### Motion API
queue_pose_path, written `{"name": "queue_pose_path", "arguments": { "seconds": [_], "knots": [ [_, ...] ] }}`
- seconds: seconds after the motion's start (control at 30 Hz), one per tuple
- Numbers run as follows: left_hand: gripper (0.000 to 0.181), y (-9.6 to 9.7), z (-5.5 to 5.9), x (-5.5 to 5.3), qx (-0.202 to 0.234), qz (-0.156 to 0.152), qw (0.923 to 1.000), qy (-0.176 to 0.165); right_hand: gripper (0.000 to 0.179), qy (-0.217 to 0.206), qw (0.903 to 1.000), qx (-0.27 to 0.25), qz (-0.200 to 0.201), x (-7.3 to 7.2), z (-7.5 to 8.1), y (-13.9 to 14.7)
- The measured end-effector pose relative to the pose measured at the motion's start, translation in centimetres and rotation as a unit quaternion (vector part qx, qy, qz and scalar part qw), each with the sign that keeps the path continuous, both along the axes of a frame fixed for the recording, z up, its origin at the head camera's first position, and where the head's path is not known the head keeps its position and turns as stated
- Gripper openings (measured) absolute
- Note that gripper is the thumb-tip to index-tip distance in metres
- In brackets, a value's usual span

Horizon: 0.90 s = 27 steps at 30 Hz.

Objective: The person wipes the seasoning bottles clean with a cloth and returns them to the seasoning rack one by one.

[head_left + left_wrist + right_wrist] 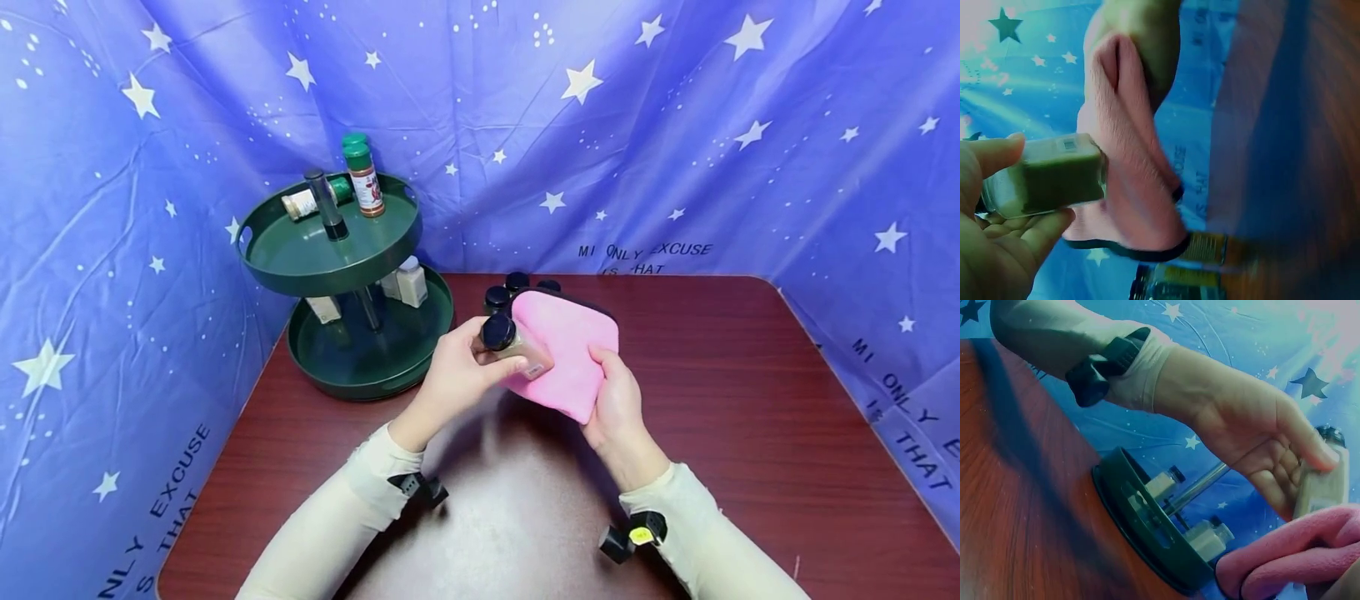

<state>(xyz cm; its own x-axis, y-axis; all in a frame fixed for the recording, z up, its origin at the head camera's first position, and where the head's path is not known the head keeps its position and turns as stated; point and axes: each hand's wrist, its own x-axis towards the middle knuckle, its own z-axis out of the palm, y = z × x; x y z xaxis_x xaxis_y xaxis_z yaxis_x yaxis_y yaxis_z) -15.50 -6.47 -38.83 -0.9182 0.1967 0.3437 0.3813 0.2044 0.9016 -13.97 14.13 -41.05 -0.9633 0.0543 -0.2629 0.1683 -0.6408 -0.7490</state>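
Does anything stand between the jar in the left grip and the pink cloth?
Nothing visible does: the jar in the left grip seems to touch the pink cloth, held in the right grip.

Pink cloth (566, 337), white-starred blue curtain (480, 108)

"What's behind the table (712, 375)?"
"Blue cloth (465, 108), hung in folds along the back and both sides, printed with white stars (582, 82) and black lettering (686, 249)."
"And the table itself?"
"Dark red-brown, wood-grained, its far right corner rounded. Light leaves a pale glare (517, 517) on the near part."
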Motion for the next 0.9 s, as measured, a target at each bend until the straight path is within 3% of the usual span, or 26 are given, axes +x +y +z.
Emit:
{"name": "queue_pose_path", "arguments": {
  "seconds": [0.13, 0.27, 0.43, 0.53, 0.7, 0.9],
  "knots": [
    [0.046, 0.9, -0.3, 0.5, 0.06, -0.029, 0.9977, -0.005, 0.018, 0.013, 0.9992, 0.0, 0.038, 0.2, 0.0, 0.1],
    [0.049, 1.6, -0.9, 0.5, 0.085, -0.046, 0.9945, 0.039, 0.019, 0.003, 0.9949, -0.013, 0.1, 0.1, -0.3, 0.0],
    [0.049, 1.6, -1.5, -0.1, 0.052, -0.014, 0.9912, 0.121, 0.019, -0.005, 0.9913, -0.01, 0.131, -0.1, -0.4, -0.2],
    [0.047, 1.2, -1.7, -0.5, 0.027, 0.014, 0.9881, 0.151, 0.021, -0.007, 0.9905, 0.01, 0.137, -0.1, -0.3, -0.1],
    [0.042, 0.5, -1.5, -0.7, -0.026, 0.041, 0.9836, 0.174, 0.022, 0.005, 0.9924, 0.044, 0.114, 0.0, 0.0, 0.3],
    [0.044, -0.4, -1.0, 0.0, -0.06, 0.03, 0.9838, 0.167, 0.015, 0.007, 0.9952, 0.056, 0.08, 0.0, 0.2, 0.2]
  ]
}}
